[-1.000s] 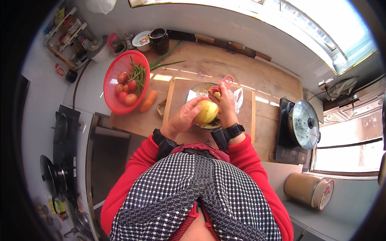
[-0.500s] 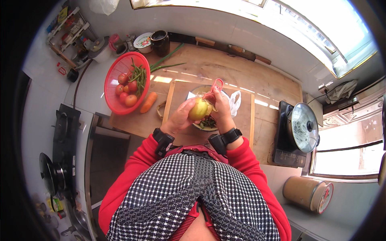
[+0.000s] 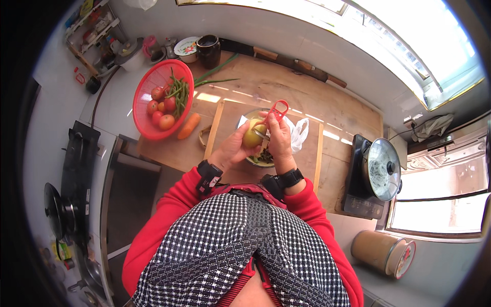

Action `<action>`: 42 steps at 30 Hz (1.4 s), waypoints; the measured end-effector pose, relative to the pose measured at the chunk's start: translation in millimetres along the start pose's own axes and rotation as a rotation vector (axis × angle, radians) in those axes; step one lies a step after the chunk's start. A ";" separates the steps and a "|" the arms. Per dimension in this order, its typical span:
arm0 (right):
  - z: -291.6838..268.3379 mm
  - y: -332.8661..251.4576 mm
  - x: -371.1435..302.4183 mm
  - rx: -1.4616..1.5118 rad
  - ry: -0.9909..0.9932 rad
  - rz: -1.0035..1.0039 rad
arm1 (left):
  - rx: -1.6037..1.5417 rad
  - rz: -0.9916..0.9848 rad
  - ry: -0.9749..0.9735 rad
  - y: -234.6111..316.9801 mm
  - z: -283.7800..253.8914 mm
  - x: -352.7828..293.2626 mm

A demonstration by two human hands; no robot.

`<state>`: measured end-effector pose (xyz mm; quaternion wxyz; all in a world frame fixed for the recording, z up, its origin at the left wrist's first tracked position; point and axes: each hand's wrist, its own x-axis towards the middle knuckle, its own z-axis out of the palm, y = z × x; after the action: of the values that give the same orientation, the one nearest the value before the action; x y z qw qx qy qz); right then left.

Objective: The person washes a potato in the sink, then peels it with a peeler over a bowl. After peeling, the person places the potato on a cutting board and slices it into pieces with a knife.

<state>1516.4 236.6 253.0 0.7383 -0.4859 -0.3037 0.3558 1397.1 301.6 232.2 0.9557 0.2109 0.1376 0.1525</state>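
My left hand (image 3: 232, 149) grips a yellowish potato (image 3: 253, 137) above a bowl (image 3: 254, 162) that holds dark peelings. My right hand (image 3: 280, 140) holds a red peeler (image 3: 276, 111), its blade resting against the potato's right side. Both hands hover over a wooden cutting board (image 3: 225, 115) on the wooden counter. A white plastic bag (image 3: 298, 131) lies on the board just right of the hands.
A red basket (image 3: 146, 97) with tomatoes and green beans stands at the left; a carrot (image 3: 188, 126) lies beside it. Green onions (image 3: 217, 74) lie behind. A lidded pot (image 3: 384, 169) sits on a black cooker at the right. A dark jar (image 3: 208, 50) stands at the back.
The potato has been turned and lifted slightly in my left hand. The peeler has shifted along its right side.
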 end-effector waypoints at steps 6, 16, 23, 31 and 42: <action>-1.0 4.7 0.3 0.118 0.079 0.017 | 0.060 -0.002 -0.082 -2.0 7.0 -5.0; -12.2 -4.5 1.9 0.183 0.075 0.045 | 0.053 -0.007 -0.041 -6.7 3.7 -3.6; 0.4 -2.8 -4.4 0.202 0.017 0.110 | 0.183 0.051 -0.069 -3.3 9.3 -9.7; -23.2 -4.6 11.6 0.373 0.338 0.259 | 0.249 0.016 -0.230 1.4 16.7 -18.1; 3.7 10.4 -10.6 -0.031 0.034 0.005 | -0.034 -0.006 0.009 -7.3 0.8 2.6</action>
<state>1505.1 232.6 243.5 0.7348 -0.5040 -0.2955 0.3446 1401.5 295.9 229.2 0.9589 0.1935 0.1401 0.1529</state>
